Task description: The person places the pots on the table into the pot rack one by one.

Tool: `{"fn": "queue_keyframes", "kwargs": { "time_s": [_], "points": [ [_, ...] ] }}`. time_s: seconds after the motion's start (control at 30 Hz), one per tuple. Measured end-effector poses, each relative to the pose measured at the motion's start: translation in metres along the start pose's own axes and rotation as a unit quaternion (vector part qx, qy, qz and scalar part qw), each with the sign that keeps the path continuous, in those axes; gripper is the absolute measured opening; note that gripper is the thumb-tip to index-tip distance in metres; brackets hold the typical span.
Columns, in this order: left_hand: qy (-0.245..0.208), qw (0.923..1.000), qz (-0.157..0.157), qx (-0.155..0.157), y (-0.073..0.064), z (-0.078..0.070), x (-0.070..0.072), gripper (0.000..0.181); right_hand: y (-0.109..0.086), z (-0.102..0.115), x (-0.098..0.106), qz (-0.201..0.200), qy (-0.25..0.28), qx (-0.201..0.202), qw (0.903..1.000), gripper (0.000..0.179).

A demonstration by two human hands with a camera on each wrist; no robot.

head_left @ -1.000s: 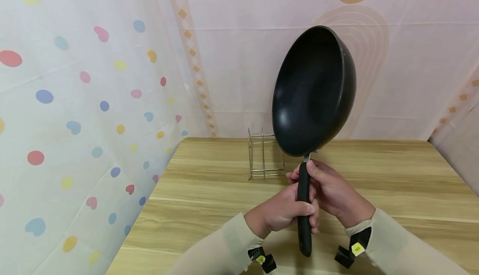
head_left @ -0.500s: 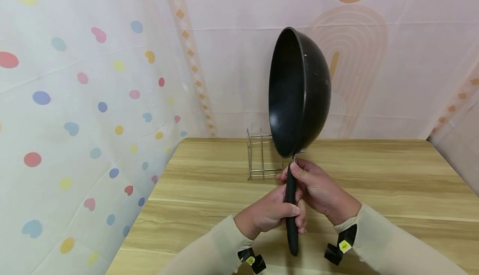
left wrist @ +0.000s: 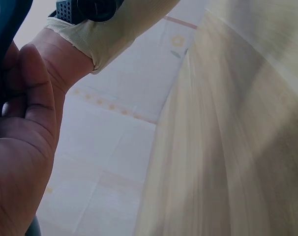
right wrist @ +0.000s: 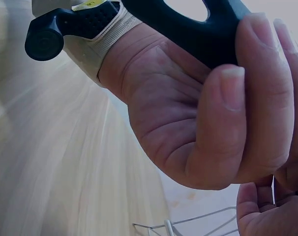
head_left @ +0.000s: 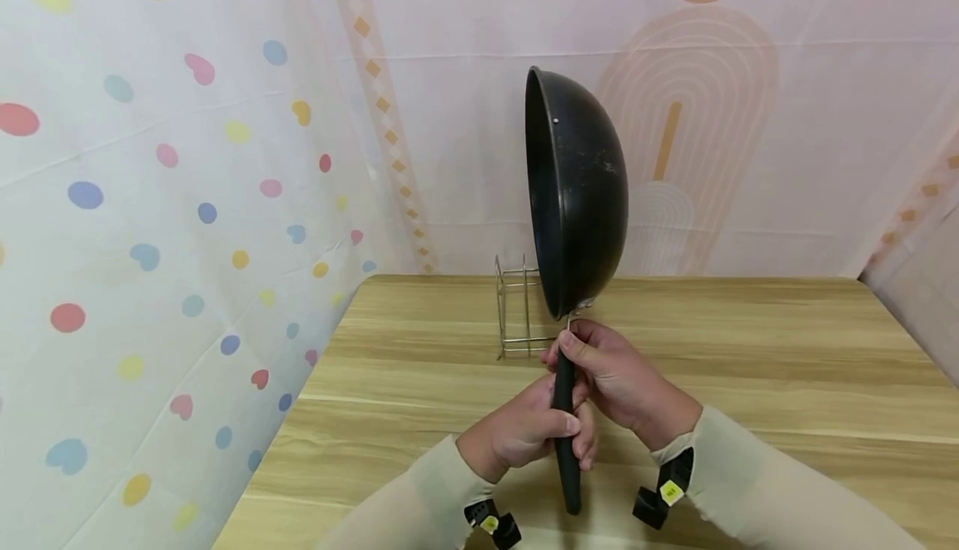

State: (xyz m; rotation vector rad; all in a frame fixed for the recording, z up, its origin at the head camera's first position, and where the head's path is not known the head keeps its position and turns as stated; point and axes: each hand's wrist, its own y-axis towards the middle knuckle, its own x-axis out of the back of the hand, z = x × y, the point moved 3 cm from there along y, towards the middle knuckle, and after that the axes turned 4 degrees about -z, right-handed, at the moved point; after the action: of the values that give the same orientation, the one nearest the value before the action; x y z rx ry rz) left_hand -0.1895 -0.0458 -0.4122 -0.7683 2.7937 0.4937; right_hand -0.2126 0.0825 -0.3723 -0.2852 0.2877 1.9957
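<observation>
A black wok (head_left: 588, 200) stands on edge in the air, its outer side turned to the right and its hollow to the left. Both hands hold its long black handle (head_left: 569, 479). My left hand (head_left: 524, 425) grips the handle's middle with the thumb across it. Higher up, close to the bowl, my right hand (head_left: 625, 379) pinches the handle with its thumb on the near side. Curled fingers (right wrist: 267, 98) and part of the handle (right wrist: 203, 29) fill much of the right wrist view. In the left wrist view the handle (left wrist: 4, 34) shows only at the left edge.
Behind the wok a wire rack (head_left: 527, 309) stands on the wooden table (head_left: 404, 350), partly hidden by the bowl. A dotted curtain (head_left: 180, 284) hangs at the left, and a patterned cloth (head_left: 464, 159) hangs along the table's back edge.
The wok has turned about its handle, so its outer side shows more and its inside less. Both hands have shifted left with it and keep hold of the handle.
</observation>
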Motion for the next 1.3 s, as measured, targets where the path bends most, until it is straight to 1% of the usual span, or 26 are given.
{"fn": "queue_keyframes", "kwargs": {
  "time_s": [0.27, 0.47, 0.67, 0.8, 1.07, 1.3],
  "points": [
    [-0.008, 0.9999, 0.004, -0.005, -0.013, 0.002, 0.007, 0.018, 0.005, -0.009, -0.007, -0.007, -0.027, -0.011, 0.9995, 0.019],
    [-0.015, 0.9999, -0.003, -0.005, -0.023, 0.002, 0.013, 0.021, 0.010, -0.017, -0.015, -0.022, -0.027, -0.022, 0.9991, 0.021],
    [-0.017, 0.9998, -0.009, -0.007, -0.033, 0.003, 0.018, 0.021, 0.015, -0.025, -0.021, -0.021, -0.037, -0.010, 0.9990, 0.018],
    [-0.024, 0.9996, -0.015, -0.003, -0.039, 0.004, 0.023, 0.021, 0.020, -0.031, -0.025, -0.022, -0.045, -0.005, 0.9987, 0.015],
    [-0.025, 0.9994, -0.025, 0.000, -0.050, 0.009, 0.032, 0.024, 0.024, -0.039, -0.032, -0.044, -0.080, -0.008, 0.9958, 0.015],
    [-0.029, 0.9992, -0.028, 0.003, -0.057, 0.007, 0.039, 0.024, 0.028, -0.042, -0.037, -0.067, -0.118, -0.021, 0.9905, 0.021]
  ]
}}
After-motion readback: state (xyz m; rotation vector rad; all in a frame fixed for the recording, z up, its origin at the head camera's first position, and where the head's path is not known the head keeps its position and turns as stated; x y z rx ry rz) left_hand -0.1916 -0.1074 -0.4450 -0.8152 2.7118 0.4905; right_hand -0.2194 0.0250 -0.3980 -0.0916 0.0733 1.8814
